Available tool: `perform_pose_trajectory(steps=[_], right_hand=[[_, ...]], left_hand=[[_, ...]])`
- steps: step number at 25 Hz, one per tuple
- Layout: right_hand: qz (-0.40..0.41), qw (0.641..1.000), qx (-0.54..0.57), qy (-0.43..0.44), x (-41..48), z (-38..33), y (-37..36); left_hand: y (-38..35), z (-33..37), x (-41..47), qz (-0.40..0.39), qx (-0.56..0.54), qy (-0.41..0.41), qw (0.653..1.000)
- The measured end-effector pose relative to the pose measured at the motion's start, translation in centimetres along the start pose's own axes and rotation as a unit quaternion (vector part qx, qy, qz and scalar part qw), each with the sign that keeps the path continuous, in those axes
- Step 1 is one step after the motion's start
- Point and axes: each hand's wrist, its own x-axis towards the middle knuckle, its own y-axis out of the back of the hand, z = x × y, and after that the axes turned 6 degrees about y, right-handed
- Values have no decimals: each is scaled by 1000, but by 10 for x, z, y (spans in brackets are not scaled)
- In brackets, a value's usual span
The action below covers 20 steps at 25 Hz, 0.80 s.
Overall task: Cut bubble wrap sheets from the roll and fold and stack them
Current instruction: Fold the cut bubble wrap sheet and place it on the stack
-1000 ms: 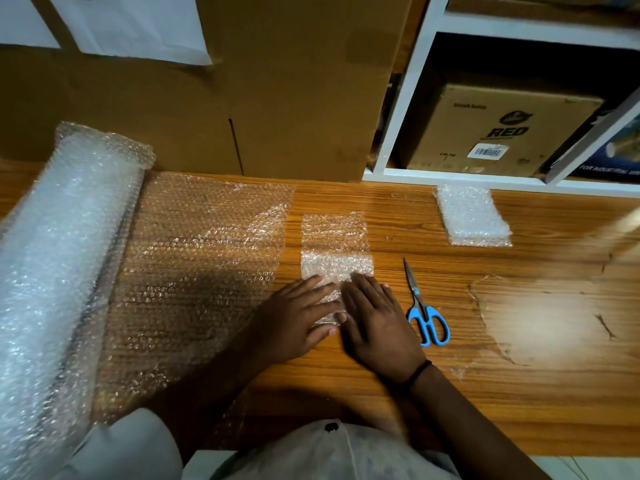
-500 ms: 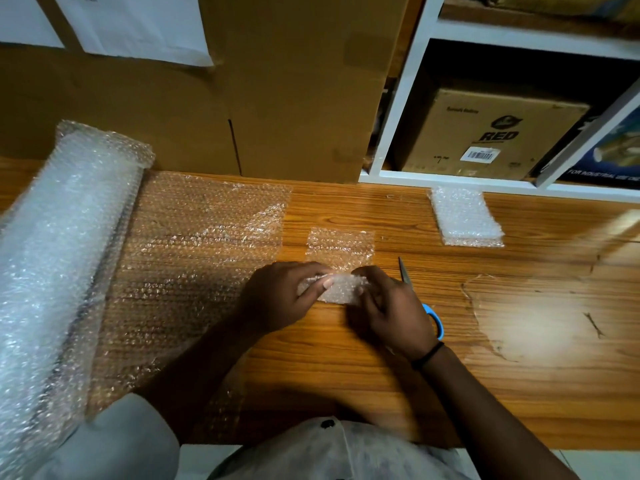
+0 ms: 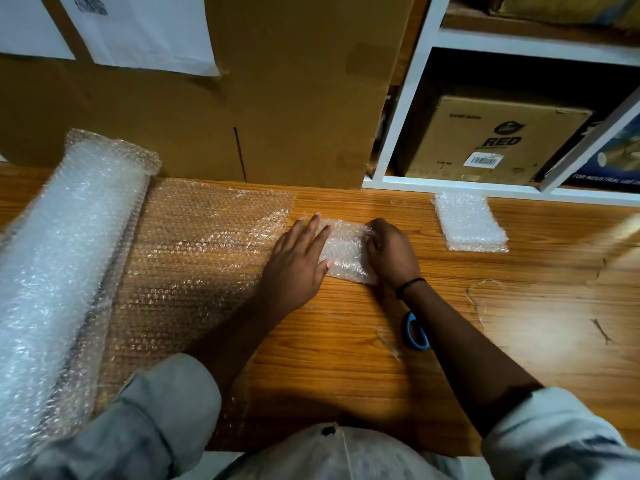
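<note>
A folded piece of bubble wrap [image 3: 346,251] lies on the wooden table [image 3: 346,341] between my hands. My left hand [image 3: 298,261] lies flat with straight fingers, pressing the piece's left edge. My right hand [image 3: 391,252] has its fingers curled on the right edge of the same piece. The big bubble wrap roll [image 3: 65,254] lies at the left, with an unrolled sheet [image 3: 194,258] spread out from it toward my left hand. A stack of folded sheets [image 3: 469,221] sits at the back right. Blue-handled scissors [image 3: 415,330] show partly under my right forearm.
Tall cardboard boxes [image 3: 242,98] stand against the table's back edge. A white shelf [image 3: 450,185] at the back right holds a printed carton [image 3: 491,140]. Bare wood with scratches extends to the right of my right arm.
The strip has been folded over away from me into a shorter, thicker piece. Both hands moved farther up the table with it; the left hand went from pinching to lying flat.
</note>
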Motion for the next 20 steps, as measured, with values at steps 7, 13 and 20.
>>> perform_pose_trajectory(steps=[7, 13, 20], right_hand=[[23, 995, -93, -15, 7, 5, -16], [-114, 978, -155, 82, -19, -12, -23], [-155, 974, -154, 56, -8, -4, -26]], left_hand=[[-22, 4, 16, -122, 75, -2, 990], [-31, 3, 15, -159, 98, 20, 982], [-27, 3, 14, -182, 80, 27, 980]])
